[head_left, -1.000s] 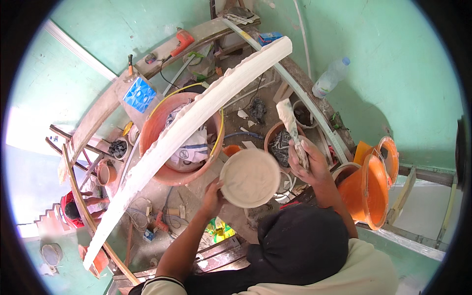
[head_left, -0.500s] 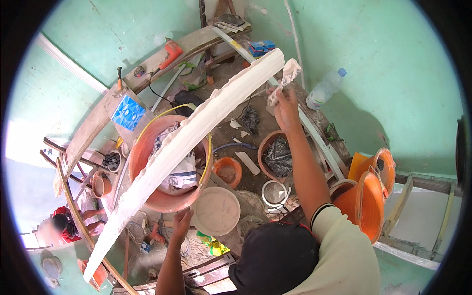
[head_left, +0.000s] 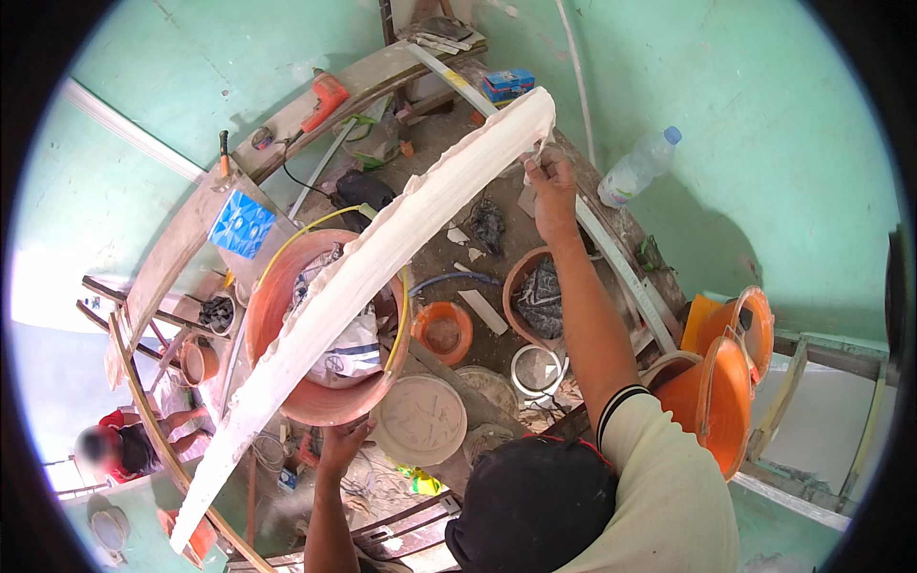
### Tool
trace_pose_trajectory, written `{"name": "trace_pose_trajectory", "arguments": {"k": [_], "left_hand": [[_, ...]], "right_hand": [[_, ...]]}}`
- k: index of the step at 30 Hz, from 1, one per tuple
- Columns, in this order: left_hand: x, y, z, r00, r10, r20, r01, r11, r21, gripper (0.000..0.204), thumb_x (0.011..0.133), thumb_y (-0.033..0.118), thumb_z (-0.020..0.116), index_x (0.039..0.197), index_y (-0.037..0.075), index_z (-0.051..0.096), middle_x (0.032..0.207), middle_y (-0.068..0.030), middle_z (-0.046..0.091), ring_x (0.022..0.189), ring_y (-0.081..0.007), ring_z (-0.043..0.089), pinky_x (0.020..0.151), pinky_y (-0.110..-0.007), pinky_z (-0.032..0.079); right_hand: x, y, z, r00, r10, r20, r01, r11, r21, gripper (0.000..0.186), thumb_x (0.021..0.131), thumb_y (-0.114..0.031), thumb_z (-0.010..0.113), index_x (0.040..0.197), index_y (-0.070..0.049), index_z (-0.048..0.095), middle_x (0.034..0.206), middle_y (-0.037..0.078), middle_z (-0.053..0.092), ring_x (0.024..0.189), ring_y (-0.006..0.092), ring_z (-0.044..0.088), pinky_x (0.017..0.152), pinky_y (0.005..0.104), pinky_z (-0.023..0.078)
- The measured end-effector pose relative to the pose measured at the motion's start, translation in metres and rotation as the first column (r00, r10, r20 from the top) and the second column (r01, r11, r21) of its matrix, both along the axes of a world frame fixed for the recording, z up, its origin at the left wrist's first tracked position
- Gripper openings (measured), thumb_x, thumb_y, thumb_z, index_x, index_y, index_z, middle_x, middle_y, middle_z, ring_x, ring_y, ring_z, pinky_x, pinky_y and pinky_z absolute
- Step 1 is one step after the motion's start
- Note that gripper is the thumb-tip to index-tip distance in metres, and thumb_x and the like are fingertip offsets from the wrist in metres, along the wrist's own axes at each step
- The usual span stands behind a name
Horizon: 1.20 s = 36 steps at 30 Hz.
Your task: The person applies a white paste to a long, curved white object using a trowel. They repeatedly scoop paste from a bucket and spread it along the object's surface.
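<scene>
A long white plaster moulding (head_left: pixel 382 239) with ragged edges runs diagonally across the view, passing over a large orange tub (head_left: pixel 330 406). At the moulding's upper right end, my right hand (head_left: pixel 552 196) is closed, fingertips pinching a small white plaster-smeared scrap (head_left: pixel 543 153), partly hidden by that end. My left hand (head_left: pixel 344 447) is just below the tub's near rim, apart from the moulding. Its fingers look loosely spread, and I see nothing in them. Next to it is a round pale bucket (head_left: pixel 418 418) with a whitish top. White sacking (head_left: pixel 349 353) lies inside the tub.
Orange buckets (head_left: pixel 702 401) stand at right, near a plastic bottle (head_left: pixel 638 170). A red drill (head_left: pixel 327 100) and a hammer (head_left: pixel 224 153) lie on the curved plank. A small orange bowl (head_left: pixel 441 332) sits mid-floor. Another person (head_left: pixel 129 444) is at far lower left.
My right hand has moved up slightly, bringing the white scrap against the moulding's end, where less of it shows. My left hand has shifted down and left, and its fingers have loosened.
</scene>
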<state>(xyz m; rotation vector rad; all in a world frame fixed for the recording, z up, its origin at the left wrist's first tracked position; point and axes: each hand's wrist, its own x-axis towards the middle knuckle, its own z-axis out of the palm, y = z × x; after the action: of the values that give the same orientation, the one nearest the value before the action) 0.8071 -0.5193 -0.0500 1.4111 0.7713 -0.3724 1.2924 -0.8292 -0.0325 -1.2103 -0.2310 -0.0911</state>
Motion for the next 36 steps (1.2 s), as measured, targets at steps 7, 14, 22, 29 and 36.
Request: {"name": "trace_pose_trajectory", "arguments": {"k": [7,14,22,29,36], "left_hand": [[-0.002,0.003,-0.001,0.998,0.068,0.017,-0.066,0.995,-0.078,0.062,0.096,0.013,0.077,0.15,0.002,0.048,0.138,-0.0108,0.064,0.118,-0.0214,0.067,0.082,-0.036,0.064],[-0.003,-0.003,0.009,1.0,-0.016,0.008,0.016,0.999,0.035,0.039,0.103,0.028,0.067,0.13,-0.001,0.07,0.12,-0.0105,0.074,0.108,-0.0214,0.071,0.089,-0.041,0.061],[-0.008,0.003,0.016,1.0,0.016,0.013,-0.016,1.0,-0.02,0.041,0.104,0.032,0.065,0.13,0.001,0.07,0.119,-0.0103,0.074,0.109,-0.0228,0.071,0.09,-0.039,0.059],[-0.005,-0.001,0.017,1.0,0.021,-0.018,-0.021,1.0,-0.01,0.041,0.104,0.034,0.066,0.13,0.002,0.071,0.12,-0.0088,0.074,0.11,-0.0225,0.069,0.091,-0.041,0.059],[-0.007,-0.001,0.008,0.999,0.04,-0.004,-0.04,0.999,-0.019,0.042,0.104,0.036,0.066,0.13,0.003,0.071,0.12,-0.0082,0.074,0.109,-0.0224,0.069,0.092,-0.044,0.058]], "right_hand": [[-0.02,0.003,-0.011,0.999,-0.011,0.032,0.014,0.995,-0.102,0.024,0.099,-0.011,0.074,0.121,-0.005,0.065,0.11,-0.001,0.066,0.1,0.0093,0.059,0.091,0.0271,0.047],[-0.054,0.009,-0.009,0.998,-0.012,0.066,0.031,0.953,-0.3,0.029,0.096,-0.013,0.077,0.12,-0.002,0.067,0.113,0.004,0.067,0.105,0.0139,0.06,0.096,0.0298,0.048],[-0.1,0.005,-0.013,0.981,0.19,0.039,-0.144,0.848,-0.51,0.03,0.094,-0.015,0.078,0.118,-0.001,0.066,0.103,0.002,0.067,0.089,0.0121,0.061,0.08,0.0287,0.052],[-0.051,-0.012,-0.015,0.996,-0.081,-0.031,0.073,0.976,-0.205,0.032,0.095,-0.015,0.078,0.122,-0.003,0.065,0.105,0.003,0.067,0.091,0.0116,0.063,0.081,0.027,0.052],[0.015,-0.014,0.002,0.986,-0.144,0.083,0.155,0.977,-0.147,0.033,0.095,-0.015,0.078,0.122,-0.001,0.065,0.108,0.006,0.067,0.097,0.0143,0.061,0.088,0.0304,0.051]]}}
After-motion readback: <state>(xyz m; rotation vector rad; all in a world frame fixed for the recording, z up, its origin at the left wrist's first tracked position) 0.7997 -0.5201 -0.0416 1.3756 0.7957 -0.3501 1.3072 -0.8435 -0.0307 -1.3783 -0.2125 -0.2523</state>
